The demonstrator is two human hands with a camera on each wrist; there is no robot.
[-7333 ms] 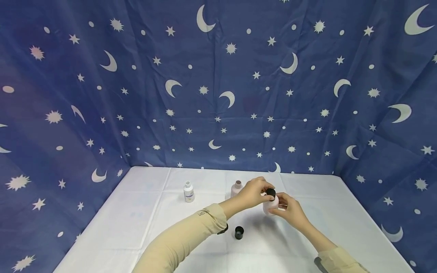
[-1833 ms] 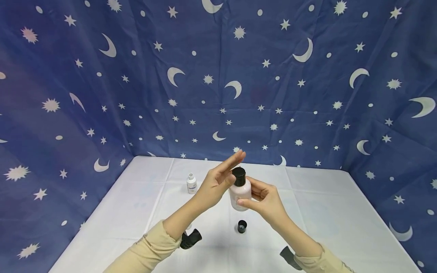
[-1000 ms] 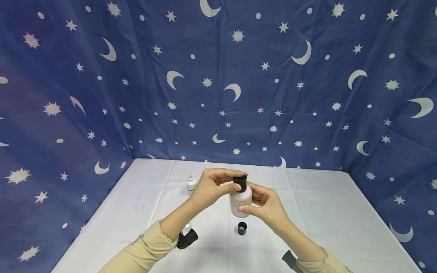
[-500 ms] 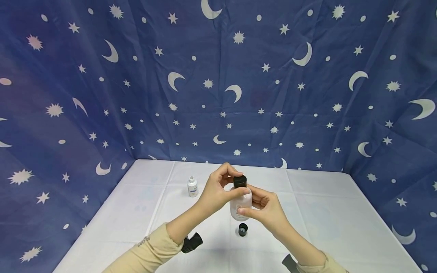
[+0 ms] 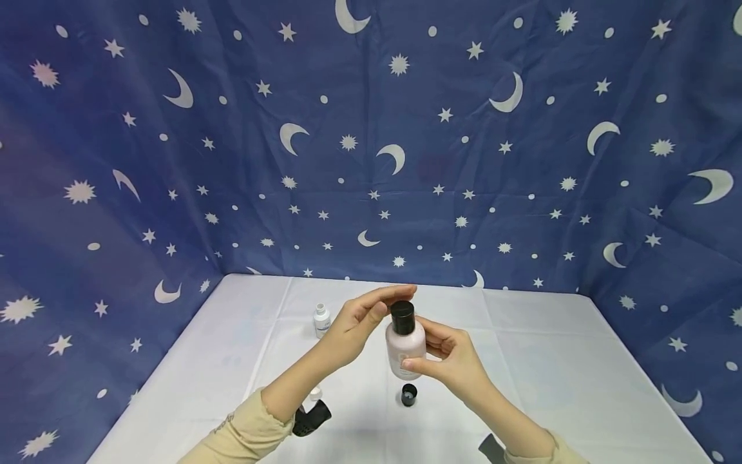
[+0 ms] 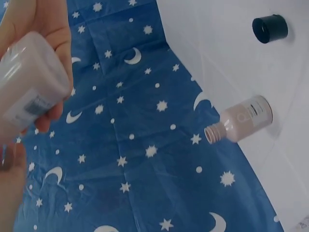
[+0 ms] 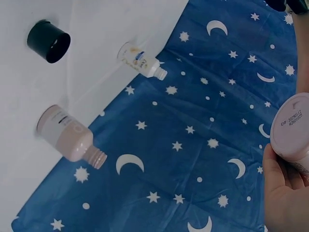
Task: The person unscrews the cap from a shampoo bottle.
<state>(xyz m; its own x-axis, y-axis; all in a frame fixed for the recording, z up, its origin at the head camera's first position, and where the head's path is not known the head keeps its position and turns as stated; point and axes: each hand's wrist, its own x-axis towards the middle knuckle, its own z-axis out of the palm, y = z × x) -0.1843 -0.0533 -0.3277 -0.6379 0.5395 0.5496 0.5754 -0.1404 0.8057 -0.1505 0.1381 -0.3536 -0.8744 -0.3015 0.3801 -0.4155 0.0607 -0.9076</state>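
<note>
My right hand point(image 5: 455, 357) grips a pale pink lotion bottle point(image 5: 404, 354), held upright above the table, its thumb across the front. A black screw cap point(image 5: 402, 317) sits on the bottle's neck. Beside the cap is my left hand point(image 5: 350, 328), its fingers stretched out above and behind it and its thumb apart from it. Whether those fingertips touch the cap is unclear. Below the held bottle a loose black cap point(image 5: 408, 395) lies on the white cloth. A second pink bottle point(image 7: 67, 133), uncapped, stands on the table in both wrist views; the head view hides it.
A small white bottle point(image 5: 321, 320) without a cap stands at the back left. Near my left wrist a small white cap point(image 5: 315, 393) is partly covered by the black wrist strap point(image 5: 311, 419). A blue star-and-moon curtain point(image 5: 371, 161) encloses the table's back and sides.
Since the earliest frame the held bottle has come left to the middle and nearer the camera. Half a second ago my left fingers and thumb held its cap; now the thumb has come off.
</note>
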